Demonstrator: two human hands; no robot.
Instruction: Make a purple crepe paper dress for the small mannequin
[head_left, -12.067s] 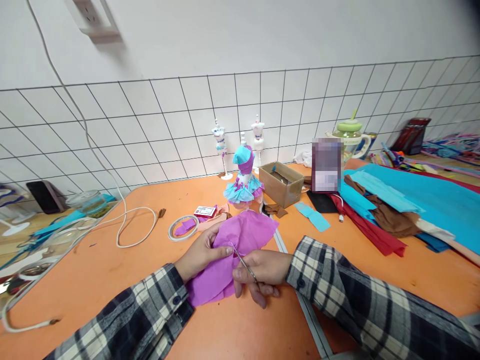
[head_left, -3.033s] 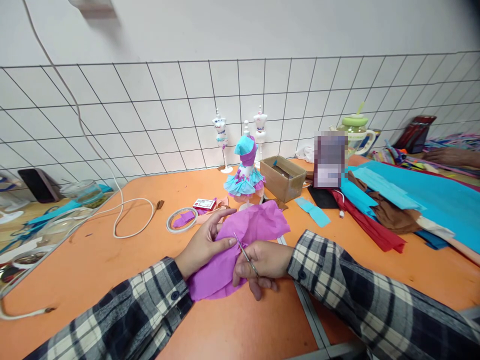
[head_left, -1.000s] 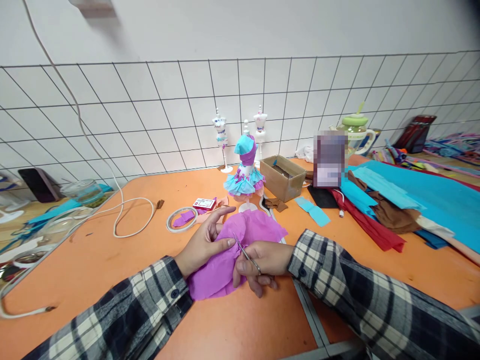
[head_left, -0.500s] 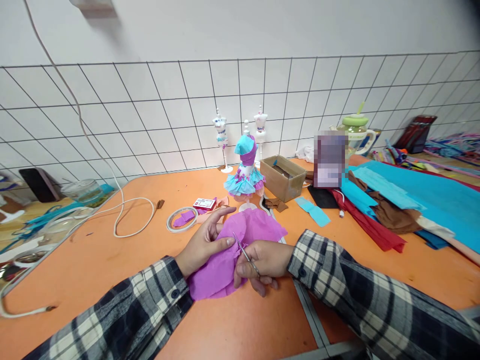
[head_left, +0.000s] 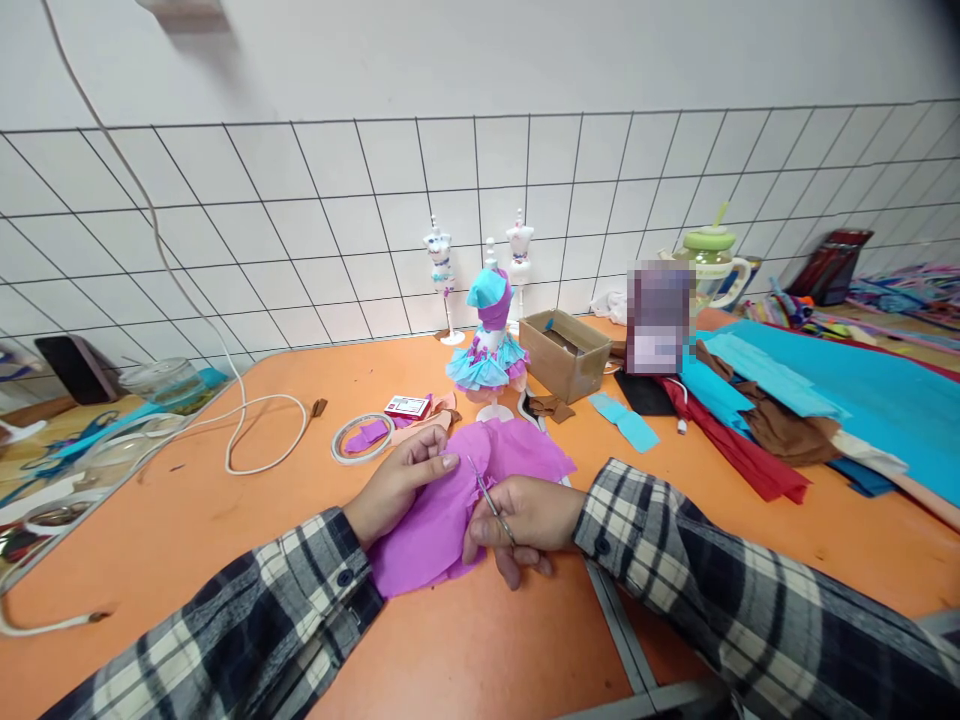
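A crumpled sheet of purple tissue paper (head_left: 450, 515) lies on the orange table (head_left: 225, 540) in front of me. My left hand (head_left: 394, 482) pinches its upper left edge between thumb and fingers. My right hand (head_left: 517, 520) is closed round small metal scissors (head_left: 489, 496), whose blades point up and left into the paper. Both sleeves are plaid.
Behind the paper stands a small mannequin in a blue and purple paper dress (head_left: 487, 350), with two bare white mannequins (head_left: 441, 280) by the grid wall. A cardboard box (head_left: 564, 352), a tape ring (head_left: 361, 438), a white cable (head_left: 255, 440) and piled blue, red and brown sheets (head_left: 787, 410) surround it.
My left hand has shifted its grip up along the paper's edge, fingers now curled in a pinch. The scissors stay in the paper at almost the same spot.
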